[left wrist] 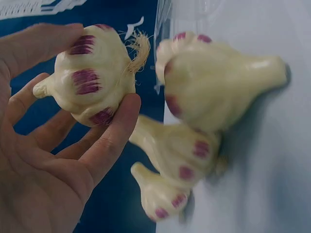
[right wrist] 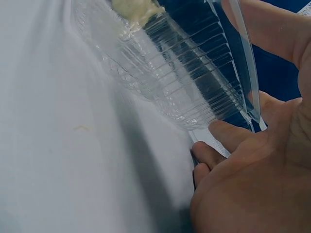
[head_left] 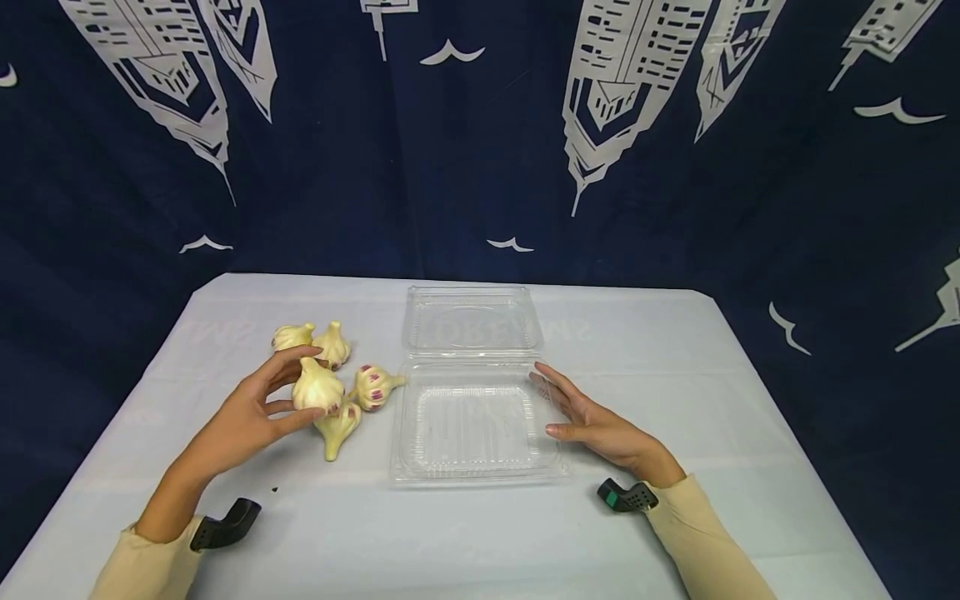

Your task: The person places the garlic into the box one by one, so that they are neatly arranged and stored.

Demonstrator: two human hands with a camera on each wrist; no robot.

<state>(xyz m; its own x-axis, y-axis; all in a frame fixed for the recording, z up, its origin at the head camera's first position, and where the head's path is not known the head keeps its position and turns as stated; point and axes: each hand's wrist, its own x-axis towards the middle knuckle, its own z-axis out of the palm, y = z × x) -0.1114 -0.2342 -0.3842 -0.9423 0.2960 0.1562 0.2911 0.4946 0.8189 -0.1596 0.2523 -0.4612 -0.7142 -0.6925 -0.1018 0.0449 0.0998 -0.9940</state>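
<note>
Between thumb and fingers, the left hand [head_left: 243, 421] holds a garlic bulb [head_left: 317, 387] above the other bulbs; in the left wrist view this bulb [left wrist: 92, 77] shows purple patches and a tuft of roots, pinched by the left hand [left wrist: 53, 145]. Close around it on the table lie several more bulbs, one [head_left: 374, 387] near the container's left side. An open clear plastic container [head_left: 480, 479] lies flat, its lid [head_left: 472, 325] folded back. The right hand [head_left: 600, 425] rests against the container's right edge, fingers loosely extended; the right wrist view shows the fingers [right wrist: 231, 136] at the ribbed wall [right wrist: 194, 92].
A white cloth covers the table [head_left: 480, 542], with a dark blue patterned curtain [head_left: 480, 167] behind it. A small dark speck [head_left: 274, 489] lies near the left wrist. Each wrist wears a black device, the left one [head_left: 227, 524] and the right one [head_left: 628, 496].
</note>
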